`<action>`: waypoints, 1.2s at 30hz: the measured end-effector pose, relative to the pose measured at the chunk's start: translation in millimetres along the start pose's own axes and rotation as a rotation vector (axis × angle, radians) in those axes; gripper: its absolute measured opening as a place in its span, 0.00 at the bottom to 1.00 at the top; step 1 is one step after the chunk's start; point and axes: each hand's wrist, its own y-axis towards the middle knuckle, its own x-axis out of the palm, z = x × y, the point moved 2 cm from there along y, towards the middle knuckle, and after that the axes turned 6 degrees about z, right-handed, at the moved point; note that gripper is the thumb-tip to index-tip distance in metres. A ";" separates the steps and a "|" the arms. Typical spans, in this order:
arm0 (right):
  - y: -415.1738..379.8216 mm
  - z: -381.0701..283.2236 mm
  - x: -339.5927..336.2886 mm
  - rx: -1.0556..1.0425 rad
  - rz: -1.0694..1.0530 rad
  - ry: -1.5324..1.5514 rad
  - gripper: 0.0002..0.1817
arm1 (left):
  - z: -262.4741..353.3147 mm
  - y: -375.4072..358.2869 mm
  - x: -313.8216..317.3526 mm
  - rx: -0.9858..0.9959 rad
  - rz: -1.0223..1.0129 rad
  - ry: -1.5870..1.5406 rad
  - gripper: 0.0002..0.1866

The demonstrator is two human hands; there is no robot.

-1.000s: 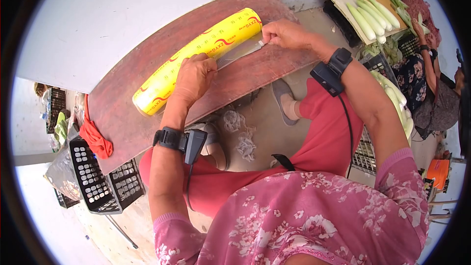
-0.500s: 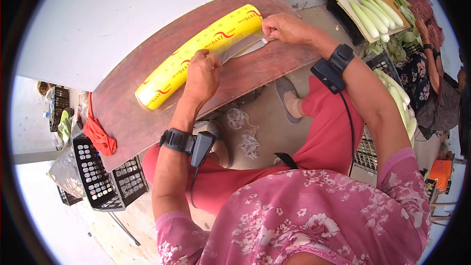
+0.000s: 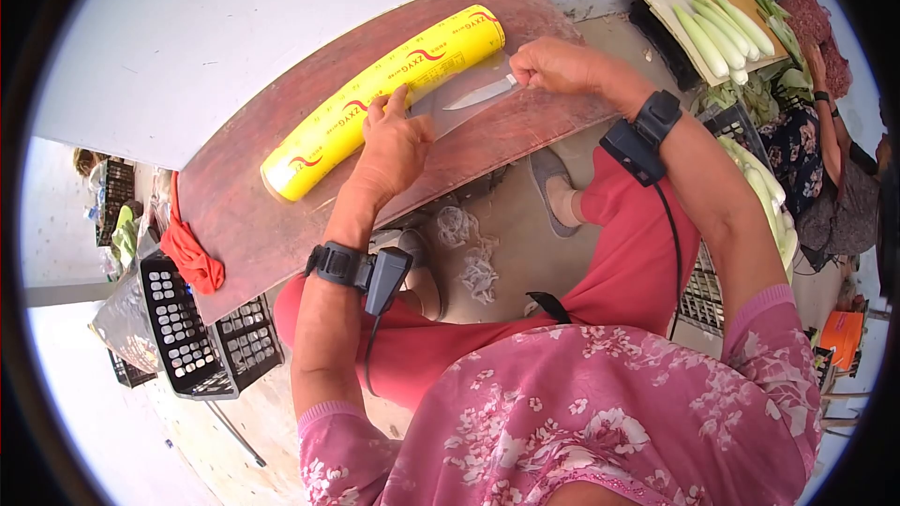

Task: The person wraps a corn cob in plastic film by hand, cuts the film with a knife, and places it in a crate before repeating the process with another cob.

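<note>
Knife (image 3: pixel 476 95) and roll (image 3: pixel 380 105) present the main hazards. The right hand (image 3: pixel 546 66) is clenched around the knife handle; the blade points toward the left hand (image 3: pixel 396 139), so a sudden slip could cut its fingers. The left hand rests its fingertips on the roll; whether it also pinches the clear film (image 3: pixel 459 89) cannot be determined. Uneven tension could crease or tear the film. Because the roll is cylindrical, lifting the left fingers could let it turn or shift. The roll lies on its side on the bench (image 3: pixel 234 225), closer to the far edge than to the near edge. Its long axis runs roughly parallel to the long edges, one end directed toward the far right corner, the other toward the left end.
</note>
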 end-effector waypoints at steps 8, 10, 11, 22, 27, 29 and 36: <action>-5.3 0.2 26.6 0.052 -0.139 -0.027 0.06 | 3.0 -6.7 -3.3 0.039 -0.106 0.114 0.07; -5.0 2.2 34.9 0.052 -0.149 -0.063 0.06 | -0.2 -5.0 -2.1 0.038 -0.117 0.183 0.06; -3.2 2.8 39.6 0.043 -0.155 -0.089 0.06 | -1.8 -3.7 -1.7 0.038 -0.122 0.217 0.06; -9.5 0.8 53.2 0.012 -0.280 -0.076 0.06 | 6.2 -17.1 8.3 0.047 -0.238 0.301 0.07; -11.9 8.4 64.3 0.047 -0.278 -0.063 0.07 | 4.3 -24.8 19.2 0.090 -0.199 0.335 0.08; -14.1 15.0 71.0 -0.043 -0.211 -0.055 0.07 | 5.8 -29.5 22.7 0.093 -0.161 0.327 0.08; -19.0 11.4 66.0 -0.109 -0.099 -0.020 0.09 | 13.3 -40.1 24.3 0.136 -0.084 0.353 0.09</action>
